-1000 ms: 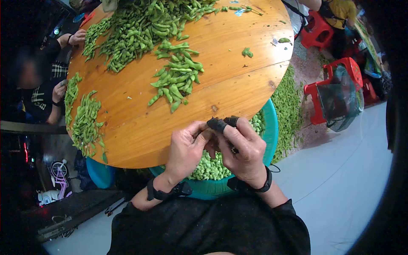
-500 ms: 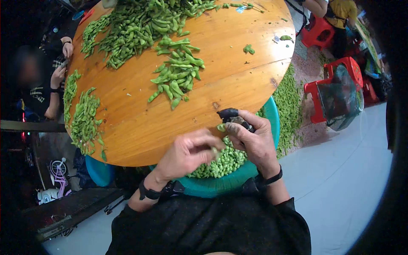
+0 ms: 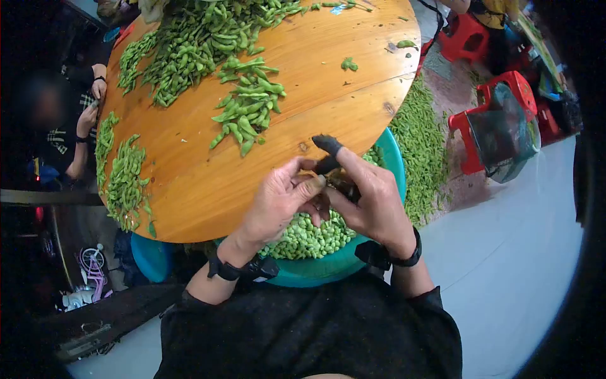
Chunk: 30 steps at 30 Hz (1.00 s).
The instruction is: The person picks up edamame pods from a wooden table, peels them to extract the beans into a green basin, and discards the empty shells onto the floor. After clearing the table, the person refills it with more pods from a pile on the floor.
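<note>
My left hand (image 3: 271, 205) and my right hand (image 3: 377, 199) meet at the fingertips over a teal basin (image 3: 302, 273). Thumb and fingers of the left hand are pinched together; whatever lies between them is hidden. Black coverings wrap some fingers of the right hand, whose index finger points up and away from the pinch. The rest of that hand curls inward around something dark that I cannot make out. Below both hands, shelled green beans (image 3: 309, 239) fill the basin. A small heap of green pods (image 3: 247, 108) lies nearby on the wooden table (image 3: 189, 196).
A large pile of pods (image 3: 202, 47) covers the table's far side, with smaller heaps (image 3: 126, 180) at its left edge. Another person (image 3: 60, 132) sits at left. More pods (image 3: 421, 145) lie on the floor at right, beside red stools (image 3: 470, 142). A blue tub (image 3: 151, 256) stands lower left.
My left hand has come up and right to meet the right hand, and its fingers have closed. The green piece at my right thumb is now out of sight. The view has shifted slightly.
</note>
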{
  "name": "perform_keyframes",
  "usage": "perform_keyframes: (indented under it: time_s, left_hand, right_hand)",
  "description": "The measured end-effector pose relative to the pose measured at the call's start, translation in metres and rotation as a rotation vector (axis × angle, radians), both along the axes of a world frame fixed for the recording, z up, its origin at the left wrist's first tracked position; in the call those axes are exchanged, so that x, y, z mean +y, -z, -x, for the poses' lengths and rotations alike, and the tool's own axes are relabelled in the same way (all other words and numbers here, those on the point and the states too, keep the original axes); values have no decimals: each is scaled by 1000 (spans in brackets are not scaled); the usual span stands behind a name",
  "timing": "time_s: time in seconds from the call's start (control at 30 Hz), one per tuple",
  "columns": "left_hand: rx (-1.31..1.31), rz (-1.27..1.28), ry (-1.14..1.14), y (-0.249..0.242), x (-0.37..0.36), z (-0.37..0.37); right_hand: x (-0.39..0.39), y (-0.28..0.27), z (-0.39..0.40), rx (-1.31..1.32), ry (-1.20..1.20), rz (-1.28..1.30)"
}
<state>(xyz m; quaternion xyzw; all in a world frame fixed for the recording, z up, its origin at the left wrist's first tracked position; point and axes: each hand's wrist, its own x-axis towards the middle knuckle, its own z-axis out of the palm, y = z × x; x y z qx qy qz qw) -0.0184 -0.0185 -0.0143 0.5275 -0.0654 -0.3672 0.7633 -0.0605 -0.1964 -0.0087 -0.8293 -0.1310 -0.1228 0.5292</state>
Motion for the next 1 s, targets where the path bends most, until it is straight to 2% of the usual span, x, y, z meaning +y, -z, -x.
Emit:
perform_keyframes:
  time_s: [0.1, 0.23, 0.33, 0.4, 0.53, 0.77, 0.87, 0.9, 0.97, 1.0]
  left_hand:
    - [28, -7, 2, -4, 2, -12]
    - [52, 87, -157, 8, 3, -20]
    - [24, 65, -255, 11, 1, -21]
    - [28, 60, -288, 11, 0, -21]
    - [-104, -48, -222, 6, 0, -18]
    - [-320, -322, -259, -5, 0, -12]
    - [-331, -344, -212, -4, 4, -12]
    - [-329, -344, -212, -2, 6, -13]
    - [115, 104, -142, 4, 10, -16]
    - [118, 103, -143, 6, 11, -17]
  right_hand:
    - [-7, 0, -16, 18, -43, -20]
    - [-9, 7, -26, 196, 236, -232]
    - [-16, 19, -25, 225, 275, -201]
    - [-14, 9, -21, 461, 115, -356]
    - [-2, 1, -24, 453, -4, -464]
    - [-2, -1, -31, 431, -66, -371]
    - [-4, 3, -32, 401, -73, -337]
    - [-6, 4, -32, 458, -106, -407]
    - [-10, 4, -32, 516, -139, -479]
    - [-12, 1, -32, 606, -189, -627]
